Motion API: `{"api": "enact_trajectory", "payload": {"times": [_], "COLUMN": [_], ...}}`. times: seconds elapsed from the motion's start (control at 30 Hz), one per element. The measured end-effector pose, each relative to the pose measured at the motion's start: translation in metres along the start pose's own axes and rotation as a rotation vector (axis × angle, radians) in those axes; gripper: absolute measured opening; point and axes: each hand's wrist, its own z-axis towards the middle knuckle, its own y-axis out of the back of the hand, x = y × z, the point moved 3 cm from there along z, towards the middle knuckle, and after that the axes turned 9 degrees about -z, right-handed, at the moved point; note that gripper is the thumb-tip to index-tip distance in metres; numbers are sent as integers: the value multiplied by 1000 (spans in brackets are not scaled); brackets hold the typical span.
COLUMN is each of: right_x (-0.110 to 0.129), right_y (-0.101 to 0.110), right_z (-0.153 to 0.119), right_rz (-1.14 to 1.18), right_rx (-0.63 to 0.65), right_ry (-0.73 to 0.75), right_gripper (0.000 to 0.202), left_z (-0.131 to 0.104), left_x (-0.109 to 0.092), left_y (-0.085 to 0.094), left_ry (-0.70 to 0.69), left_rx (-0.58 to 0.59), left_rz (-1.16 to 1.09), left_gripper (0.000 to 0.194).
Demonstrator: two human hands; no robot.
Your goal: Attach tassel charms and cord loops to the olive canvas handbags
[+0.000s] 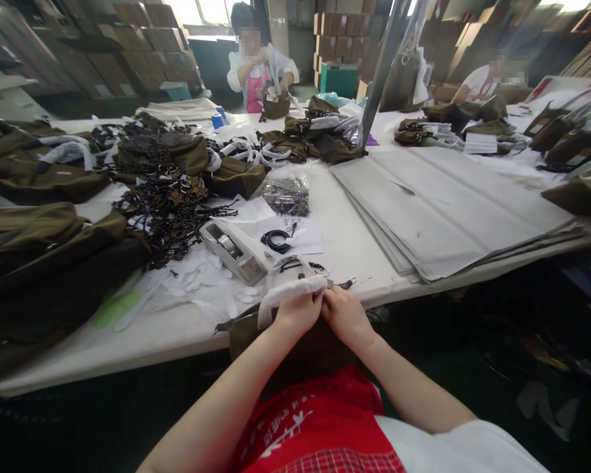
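An olive-brown handbag point(285, 345) hangs at the table's near edge, in front of my body. Its handle point(293, 289) is wrapped in white material and arches up over the bag. My left hand point(300, 310) is closed at the handbag, right beside the wrapped handle. Close against it, my right hand point(347, 316) is closed too, its fingertips pinched at the bag's top edge. What lies between those fingertips is hidden. Just beyond my hands are a dark strap with a metal ring point(320, 268) and a metal clasp point(349, 283).
A tape dispenser point(234, 249) and a coiled black cord point(276, 241) lie beyond my hands. Dark tassels and chains point(162, 203) are heaped left, among piled olive bags point(44, 256). Large grey sheets point(453, 203) are stacked right. Two people work across the table.
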Motion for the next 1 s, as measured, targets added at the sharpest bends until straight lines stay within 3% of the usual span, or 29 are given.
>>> {"api": "enact_trajectory", "payload": {"times": [0.17, 0.37, 0.43, 0.57, 0.6, 0.67, 0.73, 0.8, 0.9, 1.0], "right_x": [7, 4, -4, -30, -33, -27, -15, -5, -3, -5], "right_y": [0, 9, 21, 47, 49, 45, 34, 25, 23, 34], "right_z": [-7, -16, -17, -7, -3, 7, 13, 15, 11, -2], "right_rz": [100, 270, 329, 489, 522, 545, 479, 347, 144, 33], "right_rx": [-18, 92, 99, -187, -198, -54, 138, 221, 179, 125], "right_ry": [172, 385, 366, 103, 100, 246, 434, 515, 421, 309], "right_gripper": [10, 17, 14, 33, 38, 48, 57, 55, 36, 23], "left_z": [-5, 8, 10, 2, -1, -9, -17, -27, -49, -82], "left_x": [-1, 24, 34, 43, 42, 35, 28, 26, 34, 46], "left_y": [-2, 1, 2, 5, 6, 8, 10, 14, 21, 24], "left_ry": [82, 88, 53, 33, 25, -28, -89, -87, -8, 31], "left_rx": [-31, 24, 27, -17, -14, 24, 68, 51, -79, -147], "left_rz": [-88, -281, -443, -640, -648, -648, -598, -529, -536, -633], "left_gripper": [16, 9, 13, 17, 18, 15, 11, 12, 17, 19]}}
